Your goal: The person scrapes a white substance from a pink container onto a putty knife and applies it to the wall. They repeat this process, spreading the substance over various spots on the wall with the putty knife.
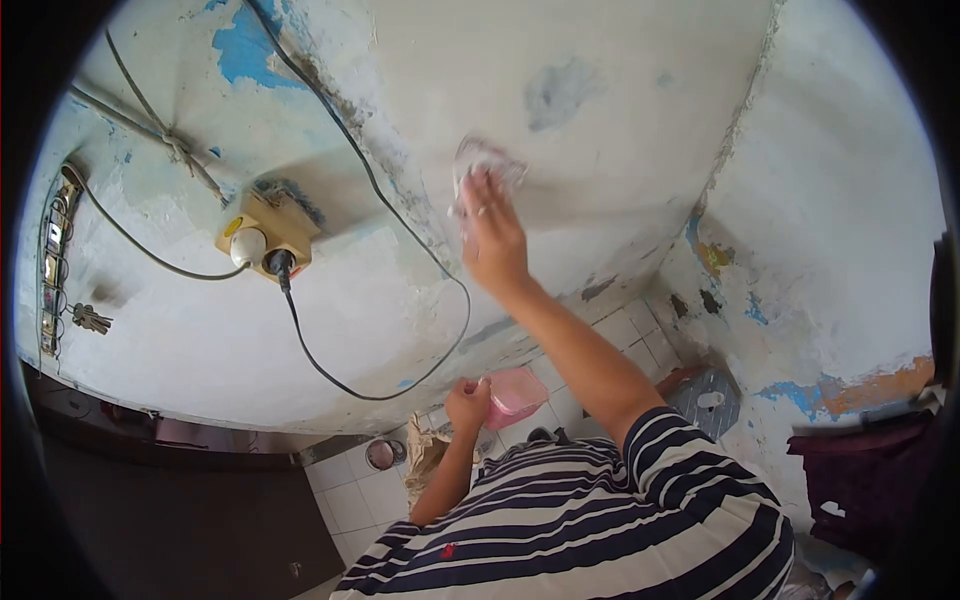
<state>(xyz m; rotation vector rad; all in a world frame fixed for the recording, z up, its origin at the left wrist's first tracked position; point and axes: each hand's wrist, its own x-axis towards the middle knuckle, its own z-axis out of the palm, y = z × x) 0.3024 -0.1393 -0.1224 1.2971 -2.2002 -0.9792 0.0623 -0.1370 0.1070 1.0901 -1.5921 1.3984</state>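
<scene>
My right hand (493, 235) is raised against the wall (640, 130), its fingers closed over a crumpled whitish cloth (490, 158) that looks pressed to the surface. Motion blurs the cloth a little, so its exact kind is hard to make out. Lower down, in front of my body, my left hand (467, 405) grips the edge of a pink plastic container (517, 393) with the thumb on the rim side. What the container holds cannot be made out. Patchy grey marks and peeling blue paint show on the wall around my right hand.
A socket box (265, 232) with two plugs hangs on the wall to the left, its black cable (370, 170) looping near my right hand. Keys (91, 319) hang farther left. A brown paper bag (426, 460) and a jar (381, 455) stand on the tiled floor.
</scene>
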